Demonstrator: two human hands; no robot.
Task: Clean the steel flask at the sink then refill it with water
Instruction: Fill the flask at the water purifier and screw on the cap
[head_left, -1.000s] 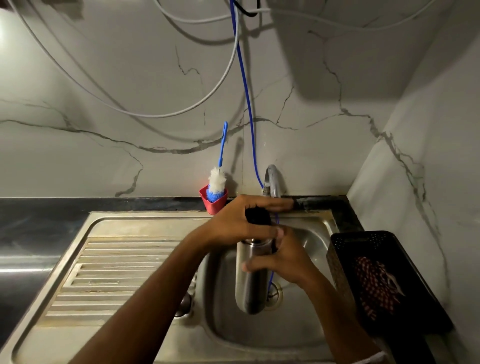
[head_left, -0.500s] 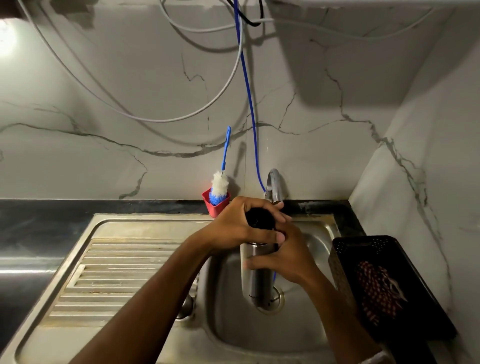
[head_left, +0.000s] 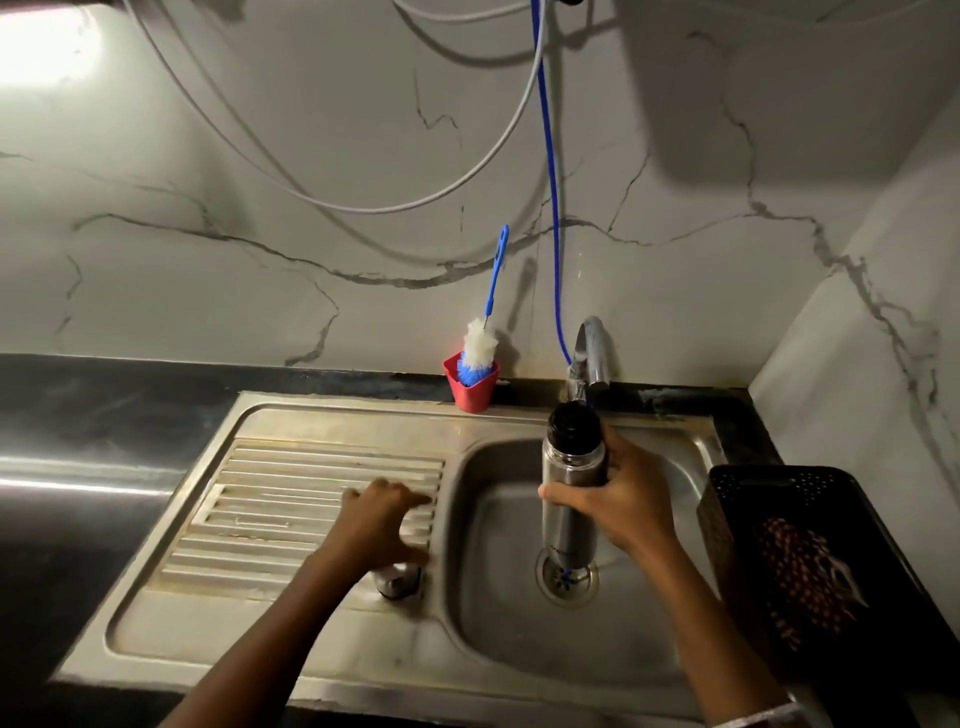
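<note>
The steel flask (head_left: 569, 483) stands upright over the sink basin (head_left: 498, 613), right below the tap (head_left: 592, 353). Its top part (head_left: 574, 426) is black. My right hand (head_left: 631, 501) grips the flask round its upper body from the right. My left hand (head_left: 382, 519) hovers over the ribbed drainboard (head_left: 291, 499) with fingers spread and nothing in it. Partly hidden under this hand, a small steel cap (head_left: 397, 579) sits on the drainboard near the basin's edge.
A blue-handled bottle brush (head_left: 480, 348) stands in a red cup (head_left: 472, 392) at the back wall. A blue hose (head_left: 550, 208) hangs down to the tap. A black perforated basket (head_left: 810, 519) holding a patterned cloth sits right of the basin. The drain (head_left: 566, 579) lies under the flask.
My left hand has left the flask's black top and moved left and down to the drainboard. My right hand still holds the flask, now upright under the tap.
</note>
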